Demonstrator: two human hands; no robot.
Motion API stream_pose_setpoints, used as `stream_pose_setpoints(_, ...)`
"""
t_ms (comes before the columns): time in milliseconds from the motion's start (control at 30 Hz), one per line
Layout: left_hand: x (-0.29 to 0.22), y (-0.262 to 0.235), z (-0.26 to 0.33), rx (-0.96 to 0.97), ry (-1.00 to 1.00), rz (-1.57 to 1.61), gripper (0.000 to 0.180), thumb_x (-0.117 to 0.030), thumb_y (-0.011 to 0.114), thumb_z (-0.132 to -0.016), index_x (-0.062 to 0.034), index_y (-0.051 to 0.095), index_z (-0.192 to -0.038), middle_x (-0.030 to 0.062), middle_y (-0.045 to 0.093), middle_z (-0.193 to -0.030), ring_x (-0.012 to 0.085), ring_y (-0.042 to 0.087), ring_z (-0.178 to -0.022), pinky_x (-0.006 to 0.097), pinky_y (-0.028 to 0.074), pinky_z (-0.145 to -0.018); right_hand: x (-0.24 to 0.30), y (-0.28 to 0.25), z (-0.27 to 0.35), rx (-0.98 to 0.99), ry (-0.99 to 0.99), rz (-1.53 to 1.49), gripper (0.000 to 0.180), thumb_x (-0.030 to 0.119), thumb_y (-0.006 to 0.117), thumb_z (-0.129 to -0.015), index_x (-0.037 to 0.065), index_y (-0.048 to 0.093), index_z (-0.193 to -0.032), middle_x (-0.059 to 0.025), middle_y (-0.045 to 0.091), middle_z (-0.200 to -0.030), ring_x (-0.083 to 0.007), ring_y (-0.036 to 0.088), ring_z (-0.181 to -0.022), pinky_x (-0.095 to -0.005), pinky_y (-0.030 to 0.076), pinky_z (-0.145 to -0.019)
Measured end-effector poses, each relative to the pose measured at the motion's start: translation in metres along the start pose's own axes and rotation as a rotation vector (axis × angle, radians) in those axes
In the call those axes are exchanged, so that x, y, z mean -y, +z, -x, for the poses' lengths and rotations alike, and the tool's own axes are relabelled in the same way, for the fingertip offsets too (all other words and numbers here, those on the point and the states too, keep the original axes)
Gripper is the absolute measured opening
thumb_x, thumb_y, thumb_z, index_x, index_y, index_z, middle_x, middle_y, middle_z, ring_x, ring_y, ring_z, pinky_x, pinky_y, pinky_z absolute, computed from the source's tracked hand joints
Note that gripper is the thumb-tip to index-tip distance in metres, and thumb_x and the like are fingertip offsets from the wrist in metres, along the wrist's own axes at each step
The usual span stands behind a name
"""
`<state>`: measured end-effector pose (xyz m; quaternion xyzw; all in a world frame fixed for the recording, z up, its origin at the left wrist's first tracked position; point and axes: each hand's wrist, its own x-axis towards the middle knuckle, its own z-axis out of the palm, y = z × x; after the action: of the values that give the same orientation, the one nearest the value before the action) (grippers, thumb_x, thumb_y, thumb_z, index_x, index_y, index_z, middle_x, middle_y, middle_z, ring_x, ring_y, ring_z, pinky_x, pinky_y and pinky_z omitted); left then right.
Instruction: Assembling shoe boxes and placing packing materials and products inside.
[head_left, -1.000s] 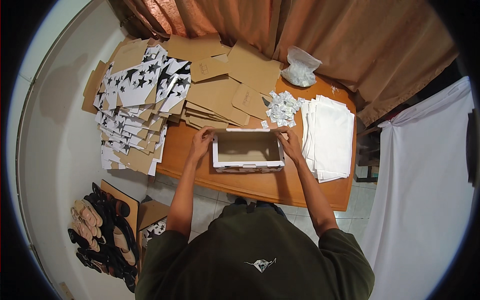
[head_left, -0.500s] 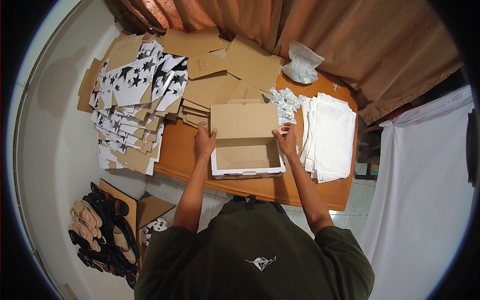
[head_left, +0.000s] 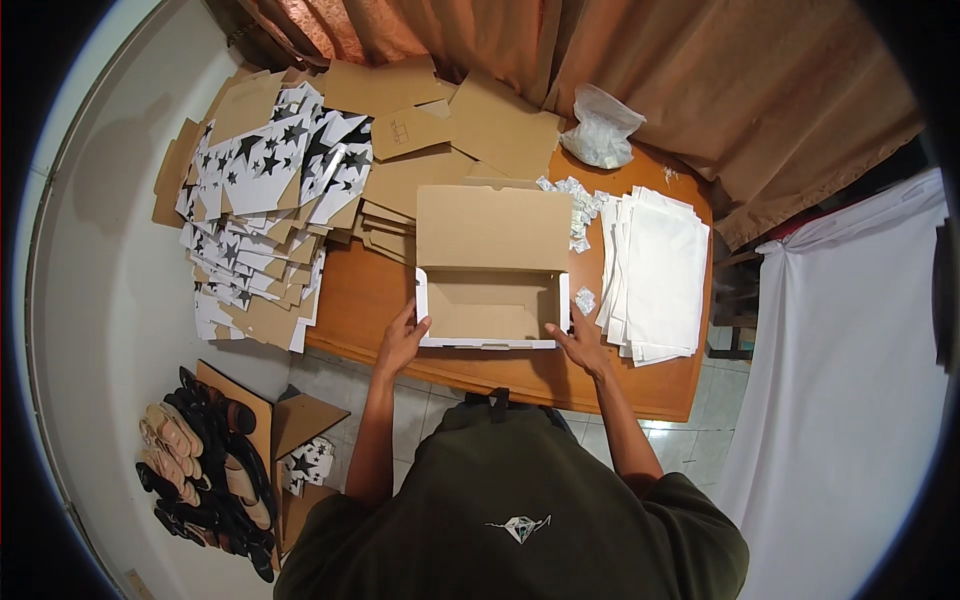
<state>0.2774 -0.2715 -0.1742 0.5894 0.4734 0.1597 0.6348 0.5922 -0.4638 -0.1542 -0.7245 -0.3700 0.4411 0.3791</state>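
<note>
A cardboard box, brown inside and white along its rim, stands before me near the table's front edge. Its lid is raised at the far side, and the inside looks bare. My left hand grips the left wall near the front corner, thumb over the rim. On the opposite wall my right hand holds on the same way, its thumb at the front right corner. Just beyond that hand lies a small silvery packet.
Flat star-printed cardboard sheets are piled at the left, plain brown sheets behind the box. White paper sheets lie stacked at right. Small packets, a plastic bag and curtains are behind. Shoes sit lower left.
Both hands have slid from the lid's sides down to the box's side walls near the front. The lid leans farther back, and a lone packet beside the box has come into view.
</note>
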Motion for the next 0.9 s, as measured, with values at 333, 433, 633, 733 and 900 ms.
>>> stream_pose_setpoints(333, 0.047, 0.011, -0.019, -0.011, 0.095, 0.042, 0.058, -0.018, 0.06, -0.101, -0.0027, 0.037, -0.152, 0.016, 0.064, -0.129, 0.0204, 0.061, -0.114, 0.034, 0.049, -0.096, -0.032, 0.024, -0.012, -0.139, -0.188, 0.063, 0.072, 0.035, 0.062, -0.099, 0.0, 0.03, -0.153, -0.0271, 0.055, -0.136, -0.0359, 0.056, -0.125, -0.0411, 0.044, -0.104)
stream_pose_setpoints(433, 0.051, 0.012, -0.032, -0.026, 0.119, -0.159, 0.054, -0.02, 0.056, -0.103, -0.0043, 0.04, -0.151, 0.0164, 0.064, -0.129, 0.023, 0.062, -0.115, 0.035, 0.049, -0.097, -0.029, 0.025, -0.019, -0.201, -0.202, 0.195, 0.069, 0.037, 0.058, -0.101, -0.001, 0.03, -0.152, -0.0311, 0.055, -0.134, -0.0433, 0.055, -0.124, -0.0443, 0.043, -0.103)
stream_pose_setpoints(633, 0.068, 0.009, -0.037, -0.108, 0.242, -0.335, 0.049, -0.027, 0.05, -0.106, -0.0048, 0.043, -0.149, 0.0169, 0.065, -0.126, 0.0248, 0.063, -0.112, 0.036, 0.048, -0.097, -0.027, 0.027, -0.019, -0.209, -0.157, 0.256, 0.07, 0.043, 0.052, -0.103, -0.002, 0.03, -0.151, -0.0344, 0.056, -0.13, -0.0483, 0.056, -0.119, -0.0491, 0.044, -0.1)
stream_pose_setpoints(733, 0.045, 0.015, -0.032, -0.058, 0.214, -0.254, 0.052, -0.033, 0.049, -0.106, -0.0047, 0.043, -0.149, 0.0176, 0.065, -0.125, 0.0256, 0.063, -0.111, 0.036, 0.047, -0.098, -0.031, 0.017, -0.015, -0.179, -0.042, 0.242, 0.074, 0.049, 0.047, -0.103, -0.003, 0.029, -0.152, -0.0366, 0.056, -0.13, -0.0481, 0.056, -0.12, -0.0489, 0.044, -0.101)
stream_pose_setpoints(900, 0.039, 0.01, -0.024, -0.186, 0.182, -0.203, 0.059, -0.042, 0.049, -0.105, -0.0036, 0.043, -0.148, 0.0193, 0.064, -0.125, 0.0261, 0.062, -0.114, 0.038, 0.047, -0.099, -0.024, 0.017, -0.01, -0.191, -0.031, 0.12, 0.082, 0.06, 0.039, -0.102, -0.003, 0.028, -0.153, -0.0388, 0.054, -0.133, -0.0474, 0.057, -0.123, -0.0474, 0.042, -0.104)
